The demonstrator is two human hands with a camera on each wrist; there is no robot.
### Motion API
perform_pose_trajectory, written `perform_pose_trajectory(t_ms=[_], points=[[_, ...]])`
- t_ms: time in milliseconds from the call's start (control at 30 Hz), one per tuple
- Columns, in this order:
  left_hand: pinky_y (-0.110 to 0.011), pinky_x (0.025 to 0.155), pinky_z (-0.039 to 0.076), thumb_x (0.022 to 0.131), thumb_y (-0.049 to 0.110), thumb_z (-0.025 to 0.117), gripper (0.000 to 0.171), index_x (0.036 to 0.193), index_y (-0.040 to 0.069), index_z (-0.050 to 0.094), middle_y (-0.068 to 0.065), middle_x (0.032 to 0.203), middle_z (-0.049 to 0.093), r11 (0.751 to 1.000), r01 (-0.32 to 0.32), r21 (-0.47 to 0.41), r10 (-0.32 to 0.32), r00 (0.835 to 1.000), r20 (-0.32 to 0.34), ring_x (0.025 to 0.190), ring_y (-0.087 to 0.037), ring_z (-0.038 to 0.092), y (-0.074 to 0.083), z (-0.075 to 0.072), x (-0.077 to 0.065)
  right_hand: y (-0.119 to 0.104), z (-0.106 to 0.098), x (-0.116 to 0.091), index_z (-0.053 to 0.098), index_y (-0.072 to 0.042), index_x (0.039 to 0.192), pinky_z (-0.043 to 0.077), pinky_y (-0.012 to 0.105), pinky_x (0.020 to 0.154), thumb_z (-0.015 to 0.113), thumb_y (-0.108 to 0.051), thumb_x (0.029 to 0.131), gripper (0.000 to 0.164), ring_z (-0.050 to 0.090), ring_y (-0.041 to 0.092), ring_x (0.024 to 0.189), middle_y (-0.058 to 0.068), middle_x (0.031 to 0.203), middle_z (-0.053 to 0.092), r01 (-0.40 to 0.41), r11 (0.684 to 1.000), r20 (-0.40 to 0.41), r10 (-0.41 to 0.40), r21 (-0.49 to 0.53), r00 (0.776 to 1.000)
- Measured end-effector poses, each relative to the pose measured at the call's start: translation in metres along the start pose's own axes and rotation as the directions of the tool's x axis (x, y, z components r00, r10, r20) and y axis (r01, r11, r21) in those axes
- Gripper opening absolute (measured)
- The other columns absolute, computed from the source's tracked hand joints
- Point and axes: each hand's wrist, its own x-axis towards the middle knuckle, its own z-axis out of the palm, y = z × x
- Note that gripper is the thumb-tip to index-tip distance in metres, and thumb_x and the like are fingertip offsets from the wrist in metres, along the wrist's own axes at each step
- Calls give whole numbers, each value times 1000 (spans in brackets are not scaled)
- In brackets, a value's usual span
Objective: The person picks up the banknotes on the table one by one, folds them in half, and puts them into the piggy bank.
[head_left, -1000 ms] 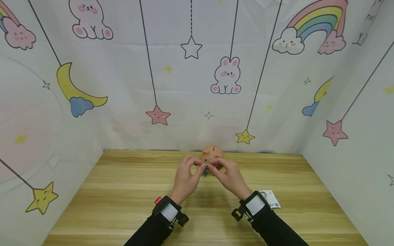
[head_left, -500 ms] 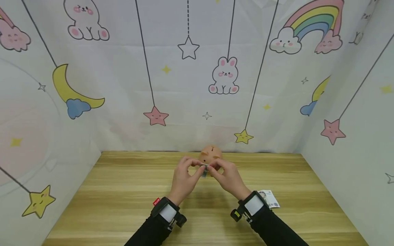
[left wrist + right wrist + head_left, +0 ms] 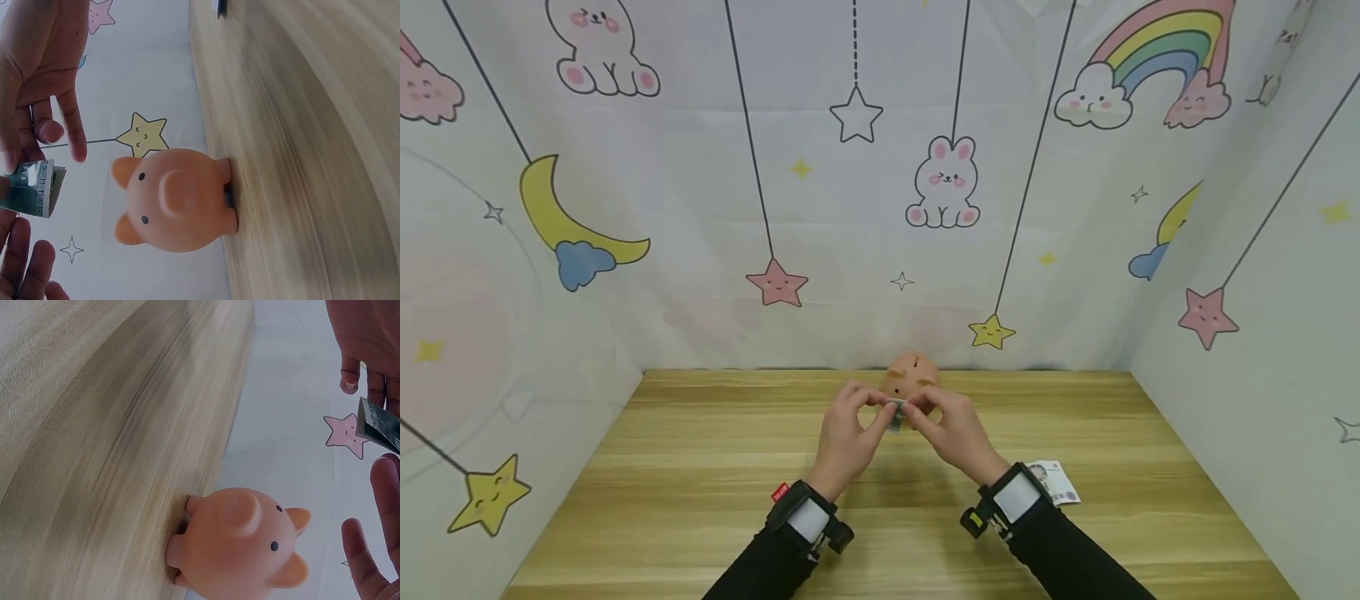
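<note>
A small folded green banknote [image 3: 896,415] is pinched between both hands in front of the piggy bank. My left hand [image 3: 850,437] grips its left side with thumb and forefinger; my right hand [image 3: 957,429] pinches the right side. Up close in the left wrist view, the folded note [image 3: 31,187] shows stacked layers at its edge. The orange piggy bank [image 3: 913,372] stands upright at the table's back edge, with a dark slot on top. Its snout faces the hands, and the right wrist view shows the piggy bank [image 3: 237,550] apart from the note.
Another banknote [image 3: 1058,483] lies on the wooden table [image 3: 700,467], partly hidden by the right wrist. A small red tag [image 3: 780,492] shows beside the left wrist. Behind the table hangs a printed white cloth [image 3: 865,217], with more cloth on both sides.
The head view has shifted slightly, so the scene sits a little further left. Both hands stay nearly still and keep pinching the folded banknote, which has tilted slightly.
</note>
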Motion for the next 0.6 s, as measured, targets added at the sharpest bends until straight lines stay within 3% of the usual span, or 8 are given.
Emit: perform_pose_trajectory(t_ms=[367, 600], points=[[-42, 84, 55, 97, 13, 81, 8, 93, 8, 76, -5, 100, 66, 1000, -22, 2, 22, 999, -27, 96, -23, 65, 0, 2, 0, 3, 1, 0, 75, -9, 99, 58, 33, 65, 75, -4, 100, 5, 68, 9, 73, -1, 86, 74, 38, 999, 0, -38, -10, 999], [-42, 87, 55, 94, 15, 84, 8, 97, 10, 79, -3, 102, 66, 1000, 17, -13, -17, 1000, -13, 98, -22, 66, -1, 0, -1, 4, 0, 0, 75, -11, 99, 57, 29, 65, 76, -4, 99, 7, 68, 9, 73, -2, 86, 74, 47, 999, -1, -47, -11, 999]])
